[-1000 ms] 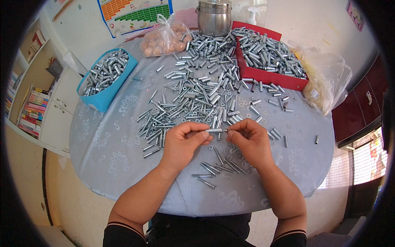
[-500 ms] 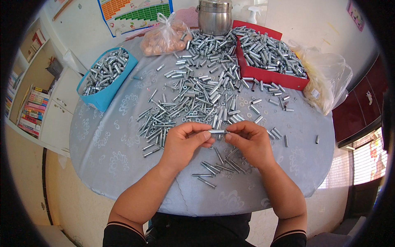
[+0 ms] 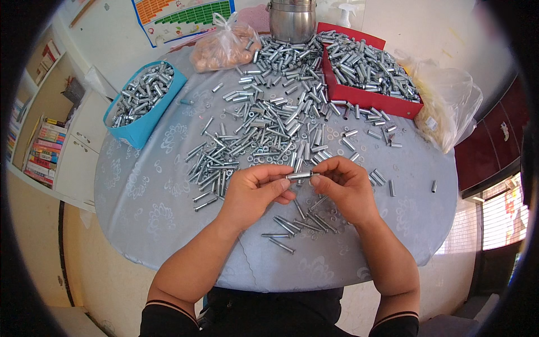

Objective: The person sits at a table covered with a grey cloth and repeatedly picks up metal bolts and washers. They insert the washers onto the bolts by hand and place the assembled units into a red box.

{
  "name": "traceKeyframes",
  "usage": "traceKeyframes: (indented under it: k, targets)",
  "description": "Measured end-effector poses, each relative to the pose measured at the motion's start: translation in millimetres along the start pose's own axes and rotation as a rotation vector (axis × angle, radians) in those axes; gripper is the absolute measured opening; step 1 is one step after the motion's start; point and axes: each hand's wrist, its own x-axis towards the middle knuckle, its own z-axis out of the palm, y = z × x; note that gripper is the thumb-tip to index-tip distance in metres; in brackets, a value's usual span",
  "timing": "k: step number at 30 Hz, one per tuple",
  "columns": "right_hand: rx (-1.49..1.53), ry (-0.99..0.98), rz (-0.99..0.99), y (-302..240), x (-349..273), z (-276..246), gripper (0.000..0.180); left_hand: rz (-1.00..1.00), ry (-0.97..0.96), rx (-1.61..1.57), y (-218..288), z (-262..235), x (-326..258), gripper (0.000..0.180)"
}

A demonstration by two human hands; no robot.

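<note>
A shiny metal sleeve (image 3: 298,176) is held between my two hands, over the near side of the heap. My left hand (image 3: 259,194) pinches its left end between thumb and fingers. With thumb and forefinger, my right hand (image 3: 343,188) grips the right end, where a small metal part shows but is mostly covered by the fingertips. Just below the hands lie several long thin bolts (image 3: 286,226), with small washers among them. Beyond the hands spreads a large pile of loose bolts, sleeves and washers (image 3: 269,137).
A blue box (image 3: 135,135) full of metal anchors stands at the left. At the back right is a red box (image 3: 370,103) heaped with sleeves, beside a clear plastic bag (image 3: 449,115). A bag of brown rounded items (image 3: 222,50) and a steel pot (image 3: 293,22) stand at the back.
The sleeve now tilts up at its right end. My right fingers have shifted slightly up around that end, while my left hand keeps its pinch. The view has moved slightly.
</note>
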Motion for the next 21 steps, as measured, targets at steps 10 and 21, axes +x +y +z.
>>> traceKeyframes:
  k: [10, 21]
  targets:
    - [0.064, -0.008, -0.01, -1.0, -0.3, -0.4, 0.016, -0.005, -0.033, 0.01, 2.5, -0.4, -1.0, 0.024]
    - [-0.681, -0.056, -0.312, 0.8, -1.5, 4.9, 0.012, 0.127, 0.267, -0.067, 9.1, -5.7, 2.0, 0.023]
